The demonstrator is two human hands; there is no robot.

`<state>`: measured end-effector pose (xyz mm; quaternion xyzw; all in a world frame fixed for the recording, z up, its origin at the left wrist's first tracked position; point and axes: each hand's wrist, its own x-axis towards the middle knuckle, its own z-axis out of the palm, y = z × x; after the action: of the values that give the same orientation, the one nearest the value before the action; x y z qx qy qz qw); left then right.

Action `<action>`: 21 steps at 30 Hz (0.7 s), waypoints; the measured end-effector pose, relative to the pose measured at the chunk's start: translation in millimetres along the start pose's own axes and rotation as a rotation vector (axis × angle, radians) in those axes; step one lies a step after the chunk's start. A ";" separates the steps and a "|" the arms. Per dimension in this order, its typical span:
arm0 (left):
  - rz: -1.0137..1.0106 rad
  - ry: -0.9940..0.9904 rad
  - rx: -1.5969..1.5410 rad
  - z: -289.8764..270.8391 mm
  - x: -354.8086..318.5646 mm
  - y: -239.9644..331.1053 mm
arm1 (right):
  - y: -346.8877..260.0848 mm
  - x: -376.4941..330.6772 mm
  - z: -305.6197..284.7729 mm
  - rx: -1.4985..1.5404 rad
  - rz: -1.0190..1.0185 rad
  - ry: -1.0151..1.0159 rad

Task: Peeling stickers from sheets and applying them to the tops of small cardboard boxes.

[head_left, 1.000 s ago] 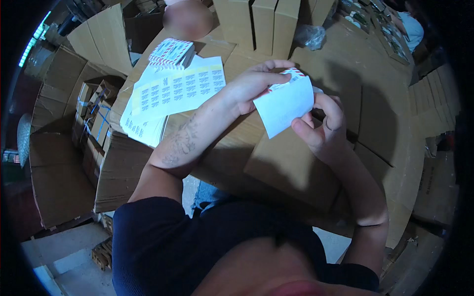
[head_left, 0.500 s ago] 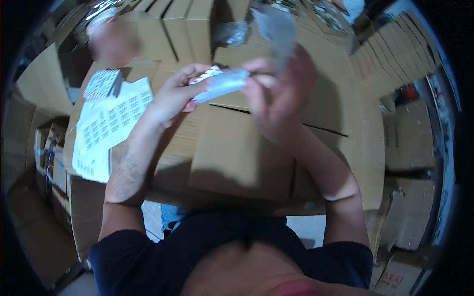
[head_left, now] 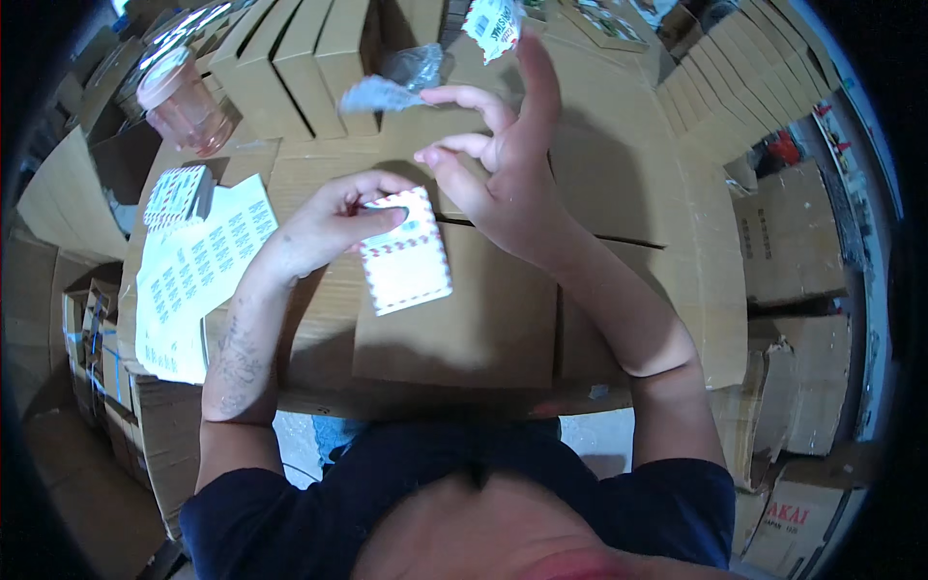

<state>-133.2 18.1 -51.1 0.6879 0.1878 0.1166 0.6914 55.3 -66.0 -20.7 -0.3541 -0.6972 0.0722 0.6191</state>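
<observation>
My left hand (head_left: 329, 222) grips a white card (head_left: 411, 275) with a red-and-blue striped border, thumb on top, over a closed carton (head_left: 454, 329). My right hand (head_left: 503, 164) is raised to its right with fingers spread, none of them closed together. A crumpled, blurred piece of clear plastic film (head_left: 379, 95) is at one fingertip; whether it clings there or is flying off cannot be told. Beside the raised index fingertip is a small white printed wrapper piece (head_left: 493, 29), cut by the upper edge. A stack of similar striped cards (head_left: 178, 197) lies left of my left hand.
Printed label sheets (head_left: 208, 266) lie under the card stack. A pink see-through bottle (head_left: 186, 106) stands behind them. Upright cartons (head_left: 290, 63) and a crumpled plastic bag (head_left: 414, 68) are at the far side. Folded cardboard (head_left: 744, 77) leans at the right.
My right hand has left the card and spread its fingers, with the film now off to its left. My left hand has turned the card face up and lowered it.
</observation>
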 end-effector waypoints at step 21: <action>0.059 0.168 -0.362 2.4 -8.3 13.3 | -6.0 -6.2 7.0 -0.330 -0.111 -0.476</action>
<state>-138.3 12.9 -37.1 0.5455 0.2004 0.2257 0.7819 46.4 -71.8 -24.1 -0.3844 -0.8434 0.0047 0.3752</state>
